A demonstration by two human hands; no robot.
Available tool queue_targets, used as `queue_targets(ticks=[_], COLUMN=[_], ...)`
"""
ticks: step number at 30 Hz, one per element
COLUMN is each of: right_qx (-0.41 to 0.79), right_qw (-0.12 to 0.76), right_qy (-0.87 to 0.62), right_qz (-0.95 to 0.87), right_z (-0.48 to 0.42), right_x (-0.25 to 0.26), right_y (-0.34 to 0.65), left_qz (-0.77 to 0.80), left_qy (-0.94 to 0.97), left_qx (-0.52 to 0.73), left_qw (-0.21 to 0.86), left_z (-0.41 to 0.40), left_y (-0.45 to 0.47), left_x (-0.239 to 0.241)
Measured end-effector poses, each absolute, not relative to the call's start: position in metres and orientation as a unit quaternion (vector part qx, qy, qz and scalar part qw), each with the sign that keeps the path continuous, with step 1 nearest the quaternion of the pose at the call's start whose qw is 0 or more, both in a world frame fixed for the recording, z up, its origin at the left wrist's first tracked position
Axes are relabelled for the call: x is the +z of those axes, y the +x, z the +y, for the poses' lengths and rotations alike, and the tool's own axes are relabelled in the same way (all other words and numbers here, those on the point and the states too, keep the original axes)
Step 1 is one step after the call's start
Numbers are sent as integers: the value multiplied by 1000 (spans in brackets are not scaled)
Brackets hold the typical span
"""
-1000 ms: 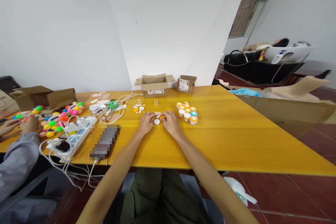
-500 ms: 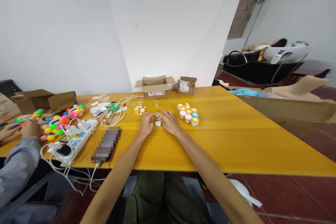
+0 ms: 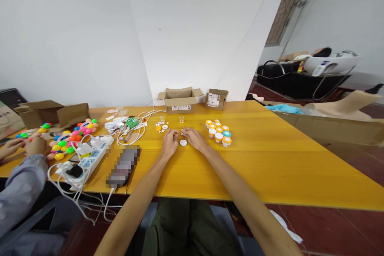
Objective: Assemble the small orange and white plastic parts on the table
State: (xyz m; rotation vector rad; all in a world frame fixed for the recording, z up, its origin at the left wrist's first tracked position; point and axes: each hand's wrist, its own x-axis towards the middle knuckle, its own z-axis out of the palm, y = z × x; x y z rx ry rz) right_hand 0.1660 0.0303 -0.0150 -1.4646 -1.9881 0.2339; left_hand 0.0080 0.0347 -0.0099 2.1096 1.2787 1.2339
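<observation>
Both my hands rest on the yellow table (image 3: 270, 156) near its far middle. My left hand (image 3: 169, 143) lies with fingers curled, just left of a small white round lid (image 3: 183, 143). My right hand (image 3: 193, 137) sits to the right of that lid, its fingertips pinched at a tiny white piece that is too small to make out. A cluster of small jars with orange, white and teal lids (image 3: 219, 131) stands right of my right hand. Loose white and orange lids (image 3: 161, 127) and a small clear cup (image 3: 181, 119) lie just beyond my hands.
Two open cardboard boxes (image 3: 180, 99) stand at the back by the wall. A white power strip with cables (image 3: 90, 156) and a dark blurred item (image 3: 122, 166) lie to the left. Further left, another person's hands (image 3: 27, 146) work among bright coloured balls (image 3: 69, 138).
My hands have shifted a little apart, leaving the white lid bare between them. The orange piece seen at my right fingertips one second ago no longer shows.
</observation>
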Motion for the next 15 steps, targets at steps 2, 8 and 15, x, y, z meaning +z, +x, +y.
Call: queue_targets(ticks=[2, 8, 15], right_qx=[77, 57, 69], right_qw=[313, 286, 296], right_qy=[-577, -611, -645], right_qz=[-750, -736, -701], right_z=[36, 54, 66], right_x=[-12, -7, -4], right_y=[164, 159, 155], left_qz=[454, 455, 458], left_qy=[751, 748, 748], left_qx=[439, 441, 440], left_qw=[194, 195, 194], left_z=[34, 33, 32], left_y=[8, 10, 11], left_x=[-10, -12, -12])
